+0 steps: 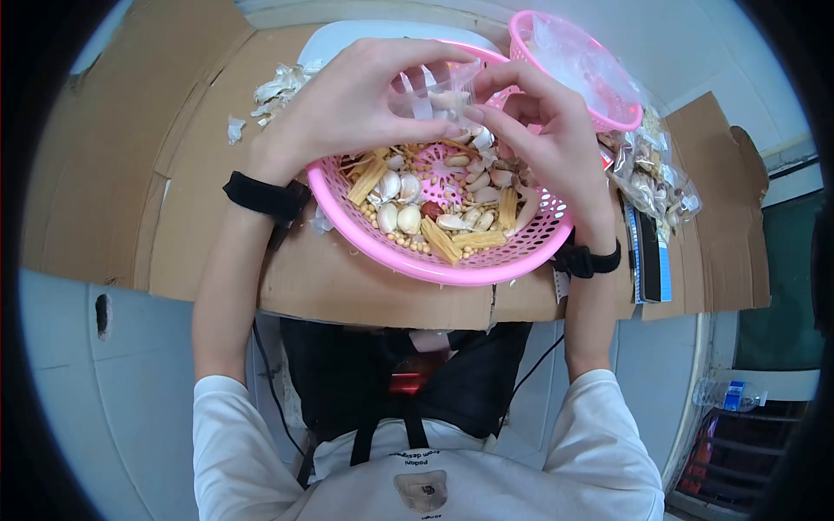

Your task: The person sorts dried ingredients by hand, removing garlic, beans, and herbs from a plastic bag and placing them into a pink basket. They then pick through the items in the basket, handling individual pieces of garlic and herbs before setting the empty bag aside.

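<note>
A small clear plastic bag (423, 102) is held up over the far part of a round pink basket (452, 275). My left hand (360, 100) grips the bag between thumb and fingers. At the bag's right edge, my right hand (547, 122) pinches the plastic with thumb and forefinger; pale pieces show inside the bag. Below both hands, the basket holds garlic cloves (408, 219), ribbed yellow sticks (440, 240), a dark red piece (431, 209), pale beans and small round yellow beans.
Behind the basket lies a white tray (382, 31). A second pink basket (637, 119) with clear plastic bags (578, 69) stands at the back right. Garlic skins (282, 87) lie at left, filled clear bags (651, 178) at right. Cardboard (365, 300) covers the table.
</note>
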### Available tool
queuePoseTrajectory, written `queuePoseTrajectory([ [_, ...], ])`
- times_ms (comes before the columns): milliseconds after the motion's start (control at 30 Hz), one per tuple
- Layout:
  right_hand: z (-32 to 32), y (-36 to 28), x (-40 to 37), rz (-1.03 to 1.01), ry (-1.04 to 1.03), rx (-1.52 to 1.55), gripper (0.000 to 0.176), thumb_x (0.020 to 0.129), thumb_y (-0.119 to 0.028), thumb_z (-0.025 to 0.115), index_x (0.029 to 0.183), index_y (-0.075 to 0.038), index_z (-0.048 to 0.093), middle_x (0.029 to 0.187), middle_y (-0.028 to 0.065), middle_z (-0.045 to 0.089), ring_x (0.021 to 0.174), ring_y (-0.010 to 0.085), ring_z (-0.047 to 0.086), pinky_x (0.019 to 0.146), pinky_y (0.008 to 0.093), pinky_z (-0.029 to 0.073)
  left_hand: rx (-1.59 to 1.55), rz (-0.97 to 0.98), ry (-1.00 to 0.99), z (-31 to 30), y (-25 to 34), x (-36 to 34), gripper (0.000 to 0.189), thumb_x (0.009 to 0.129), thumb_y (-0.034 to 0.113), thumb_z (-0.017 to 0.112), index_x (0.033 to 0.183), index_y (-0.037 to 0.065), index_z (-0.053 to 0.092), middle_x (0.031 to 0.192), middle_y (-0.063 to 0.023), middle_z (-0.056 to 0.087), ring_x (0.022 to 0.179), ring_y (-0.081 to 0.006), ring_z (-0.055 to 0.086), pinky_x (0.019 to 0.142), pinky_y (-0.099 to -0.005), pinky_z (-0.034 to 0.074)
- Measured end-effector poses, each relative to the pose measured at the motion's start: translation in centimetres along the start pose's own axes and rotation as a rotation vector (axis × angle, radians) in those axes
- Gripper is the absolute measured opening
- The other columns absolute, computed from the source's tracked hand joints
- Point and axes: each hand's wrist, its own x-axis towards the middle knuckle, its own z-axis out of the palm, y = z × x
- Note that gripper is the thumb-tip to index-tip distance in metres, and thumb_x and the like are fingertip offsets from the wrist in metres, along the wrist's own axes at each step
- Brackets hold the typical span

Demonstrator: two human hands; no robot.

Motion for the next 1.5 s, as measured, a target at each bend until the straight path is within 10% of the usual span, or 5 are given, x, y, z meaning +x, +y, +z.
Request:
queuePoseTrajectory([
  [333, -0.9, -0.2, -0.1, -0.091, 0.005, 0.097, 0.014, 0.1, -0.013, 0.069, 0.101, 0.001, 0.07, 0.085, 0.0002, 0.071, 0.062, 0.0062, 0.058, 0.058, 0.0255, 0.047, 0.103, -0.138, 0.117, 0.4, 0.2, -0.2, 0.061, 0.088, 0.026, 0.085, 0.14, 0.003, 0.065, 0.115, -0.0123, 0.074, 0.096, -0.0202, 0.07, 0.087, -0.0349, 0.056],
  [567, -0.2, 0.3, 0.1, 0.134, -0.49, -0.325, 0.018, 0.082, -0.01, 0.074, 0.097, 0.0, 0.077, 0.08, 0.0149, 0.074, 0.071, 0.0268, 0.071, 0.068, 0.0397, 0.056, 0.12, -0.072, 0.163, 0.3, -0.4, -0.2, 0.063, 0.095, 0.044, 0.076, 0.14, 0.003, 0.061, 0.103, -0.0194, 0.072, 0.092, -0.0323, 0.071, 0.084, -0.0396, 0.057],
  [1500, -0.3, 0.7, -0.2, 0.176, -0.588, -0.508, 0.018, 0.087, -0.015, 0.078, 0.099, -0.001, 0.078, 0.078, 0.0125, 0.074, 0.068, 0.0231, 0.069, 0.067, 0.0376, 0.054, 0.08, -0.163, 0.06, -0.4, 1.1, 0.2, 0.068, 0.096, 0.042, 0.075, 0.145, -0.002, 0.055, 0.108, -0.0207, 0.072, 0.097, -0.0296, 0.071, 0.085, -0.0384, 0.057],
])
